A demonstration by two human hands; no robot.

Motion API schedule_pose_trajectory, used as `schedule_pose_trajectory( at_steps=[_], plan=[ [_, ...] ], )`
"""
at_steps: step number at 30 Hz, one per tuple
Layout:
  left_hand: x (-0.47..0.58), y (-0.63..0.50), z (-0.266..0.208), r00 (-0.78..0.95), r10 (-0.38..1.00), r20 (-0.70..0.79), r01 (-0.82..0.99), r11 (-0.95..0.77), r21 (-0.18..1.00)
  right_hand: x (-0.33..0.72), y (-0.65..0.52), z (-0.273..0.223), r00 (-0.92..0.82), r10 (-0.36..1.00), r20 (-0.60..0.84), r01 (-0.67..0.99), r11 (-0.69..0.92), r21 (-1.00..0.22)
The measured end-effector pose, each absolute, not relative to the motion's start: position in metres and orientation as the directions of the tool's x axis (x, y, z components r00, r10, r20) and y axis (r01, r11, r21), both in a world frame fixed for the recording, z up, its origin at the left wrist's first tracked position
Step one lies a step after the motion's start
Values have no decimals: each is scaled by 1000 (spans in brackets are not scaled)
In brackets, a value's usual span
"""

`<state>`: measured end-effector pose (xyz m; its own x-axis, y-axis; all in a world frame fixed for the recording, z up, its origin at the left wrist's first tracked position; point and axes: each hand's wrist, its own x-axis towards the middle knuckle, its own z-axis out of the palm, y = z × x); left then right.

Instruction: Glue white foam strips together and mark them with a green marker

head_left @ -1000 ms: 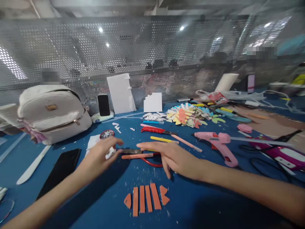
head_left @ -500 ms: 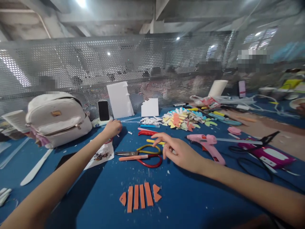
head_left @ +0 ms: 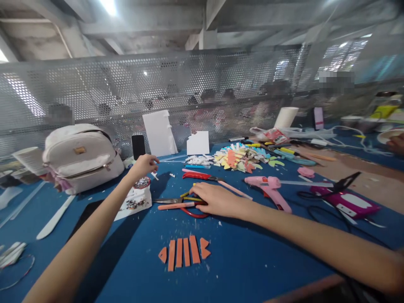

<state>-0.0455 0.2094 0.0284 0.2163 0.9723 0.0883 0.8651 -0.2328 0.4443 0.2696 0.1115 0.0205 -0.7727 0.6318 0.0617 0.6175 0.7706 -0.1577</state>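
Observation:
My right hand lies over the handles of the scissors, its thumb and fingers apart around them; whether it grips is not shown. An orange stick-like tool lies along the scissors, and a yellow tip shows beside my fingers. My left hand hovers near the phone with bent fingers drawn together; what they hold, if anything, is hidden. Below them is a small white scrap. Nearer me, orange strips lie in a row between a pointed orange piece and a notched one, forming a fish shape.
A white backpack and a phone stand at left. Colored scraps are piled at the back. At right lie a pink glue gun, a red-handled cutter and a magenta device with black cords.
My right hand has moved left and down onto the scissors' handles. My left hand has shifted slightly left. The camera view has shifted a little.

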Motion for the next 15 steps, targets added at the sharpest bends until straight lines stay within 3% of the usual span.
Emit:
schedule_pose_trajectory(
  at_steps=[7, 12, 15],
  plan=[
    [-69, 189, 33, 136, 989, 64, 789, -147, 597, 246, 122, 26, -735, 674, -71, 677, 736, -18],
    [-79, 191, 38, 106, 992, 69, 776, -126, 618, 249, 121, 51, -651, 752, 99, 759, 644, 95],
    [-80, 193, 39, 105, 991, 79, 766, -131, 629, 258, 124, 70, -561, 805, 193, 826, 558, 74]
  ],
)
